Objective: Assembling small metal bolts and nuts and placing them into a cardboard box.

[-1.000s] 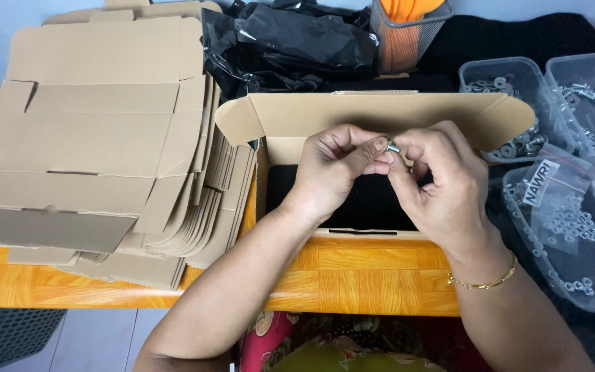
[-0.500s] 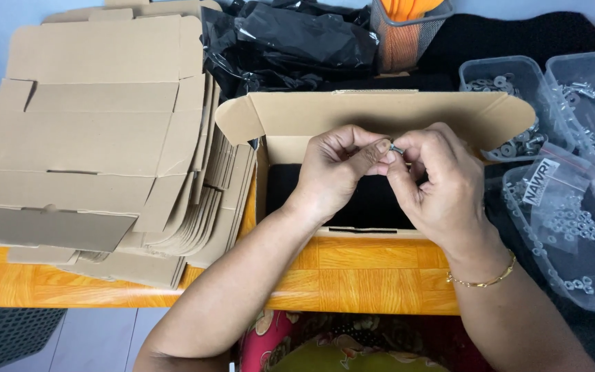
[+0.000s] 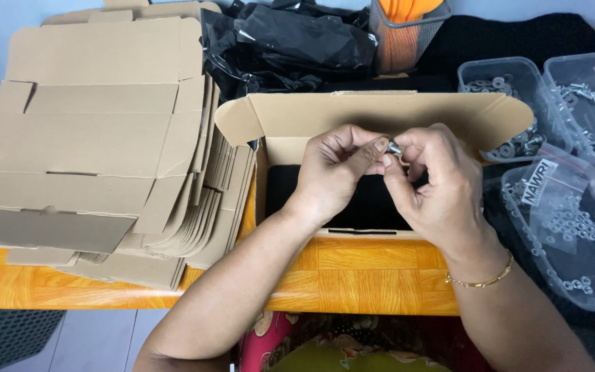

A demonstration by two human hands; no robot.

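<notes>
Both hands are meeting above an open cardboard box (image 3: 373,114) at the middle of the view. The left hand (image 3: 335,172) is coming in from seven o'clock and the right hand (image 3: 435,186) from five o'clock, and their fingertips are pinching together on a small silvery metal fastener (image 3: 394,147). The piece is sitting right at the joint of the two grips, at one o'clock from the left palm and at eleven o'clock from the right palm, mostly covered by the fingers so only a bright tip is showing. Both grips are narrow, closed on the fastener, with the left thumb and forefinger pressing from one side and the right thumb and forefinger from the other. It is hanging over the black lining (image 3: 366,207) inside the box, not touching it.

A gold bracelet (image 3: 480,279) is circling the right wrist. At nine o'clock a stack of flat cardboard blanks (image 3: 91,138) is lying on the orange wooden table (image 3: 352,272). At twelve o'clock crumpled black plastic bags (image 3: 290,41) are piling up beside a mesh basket (image 3: 408,34). At two to three o'clock clear plastic tubs (image 3: 504,89) of washers and screws are standing, and a clear bag of small nuts (image 3: 573,227) is lying at four o'clock
</notes>
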